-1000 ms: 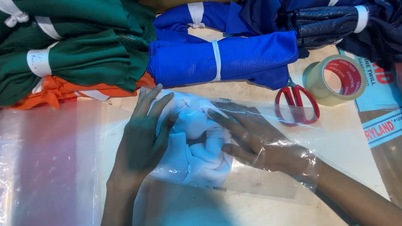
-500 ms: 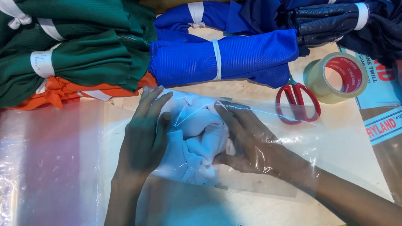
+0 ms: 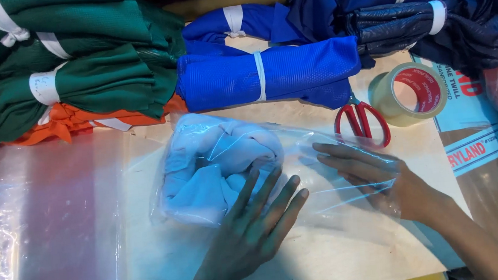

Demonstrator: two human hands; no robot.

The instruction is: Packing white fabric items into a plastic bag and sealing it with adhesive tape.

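A pale blue folded cloth [image 3: 215, 170] lies inside a clear plastic bag [image 3: 322, 151] on the table. My left hand [image 3: 251, 230] rests flat with fingers spread on the near edge of the bagged cloth. My right hand [image 3: 378, 177] lies flat, fingers extended, inside or under the bag's open right part; the plastic film covers it. Neither hand grips anything.
Bundles of green [image 3: 57, 72], orange [image 3: 79, 122], blue [image 3: 273, 75] and dark navy cloth [image 3: 430, 10], tied with white bands, line the far side. Red scissors [image 3: 361, 121] and a tape roll [image 3: 410, 93] lie at right. A stack of clear bags [image 3: 47, 236] lies at left.
Both hands have left the cloth bundle they were pressing. My left hand drew back toward me, my right hand slid right, and the bagged cloth now lies uncovered.
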